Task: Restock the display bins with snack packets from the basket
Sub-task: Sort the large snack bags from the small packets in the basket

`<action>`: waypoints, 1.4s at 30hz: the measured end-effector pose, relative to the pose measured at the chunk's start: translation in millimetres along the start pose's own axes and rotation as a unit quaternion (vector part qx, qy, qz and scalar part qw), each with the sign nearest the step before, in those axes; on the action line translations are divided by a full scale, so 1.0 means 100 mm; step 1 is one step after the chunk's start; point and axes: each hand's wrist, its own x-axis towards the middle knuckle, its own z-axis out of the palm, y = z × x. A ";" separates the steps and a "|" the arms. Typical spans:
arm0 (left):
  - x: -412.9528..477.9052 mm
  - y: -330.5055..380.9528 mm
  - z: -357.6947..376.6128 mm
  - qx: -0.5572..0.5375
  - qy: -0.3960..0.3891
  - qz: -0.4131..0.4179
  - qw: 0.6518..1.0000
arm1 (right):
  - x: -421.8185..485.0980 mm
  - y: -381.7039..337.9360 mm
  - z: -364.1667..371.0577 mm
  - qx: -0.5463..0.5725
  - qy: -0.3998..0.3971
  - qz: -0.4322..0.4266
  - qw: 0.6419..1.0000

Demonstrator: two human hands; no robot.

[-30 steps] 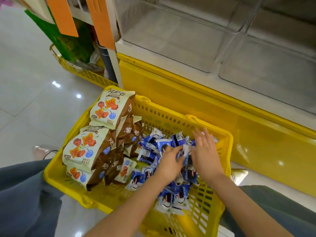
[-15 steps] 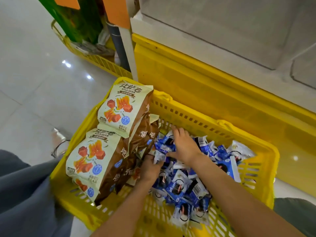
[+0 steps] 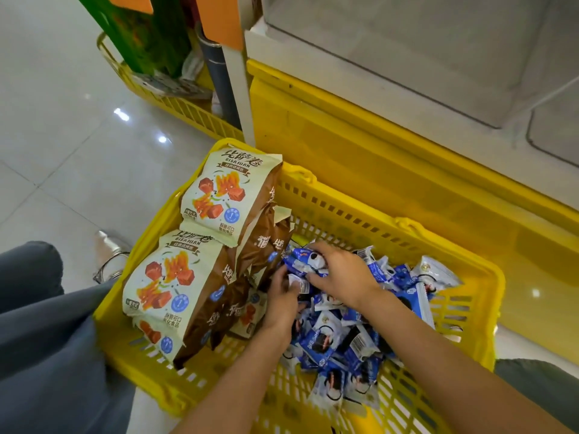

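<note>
Digs with both hands into the loose heap of small blue packets (image 3: 326,339) filling the right side of the yellow basket (image 3: 438,236) on the floor. Curls the right hand (image 3: 341,274) fingers over a blue-and-white packet at the heap's far-left edge. Pinches a neighbouring packet against it with the left hand (image 3: 282,296), probably to bunch several into one handful. Keeps clear of the big cream-and-brown bags (image 3: 175,277) stacked on edge at the left. Yet to be filled, apparently: the clear display bins (image 3: 407,57) above, far right.

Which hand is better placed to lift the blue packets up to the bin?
Probably the right hand: it grips blue packets and lies nearer the bin; the left hand sits beside the large bags.
</note>
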 end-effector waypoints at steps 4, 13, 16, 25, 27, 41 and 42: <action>-0.30 0.08 0.08 0.043 -0.016 0.128 0.991 | -0.35 -0.06 -0.21 0.033 0.113 -0.031 0.992; -1.02 -0.11 0.37 0.094 -0.164 0.234 0.954 | -1.35 0.08 -0.56 -0.010 0.171 -0.001 0.985; -1.09 -0.30 0.34 0.139 -0.194 0.222 0.945 | -1.64 0.11 -0.41 0.044 0.098 0.023 0.994; -0.84 -0.55 0.03 0.521 -0.275 0.123 0.799 | -1.74 0.08 -0.01 -0.143 -0.238 0.021 0.960; -0.74 -0.39 -0.02 0.490 -0.221 0.183 0.823 | -1.61 0.04 -0.06 -0.108 -0.164 0.015 0.980; 0.54 0.09 0.07 0.389 -0.096 0.175 0.899 | 0.11 0.20 0.17 0.046 -0.035 0.073 0.996; 0.57 0.05 0.08 0.401 -0.082 0.180 0.894 | 0.15 0.23 0.21 0.045 -0.043 0.088 0.994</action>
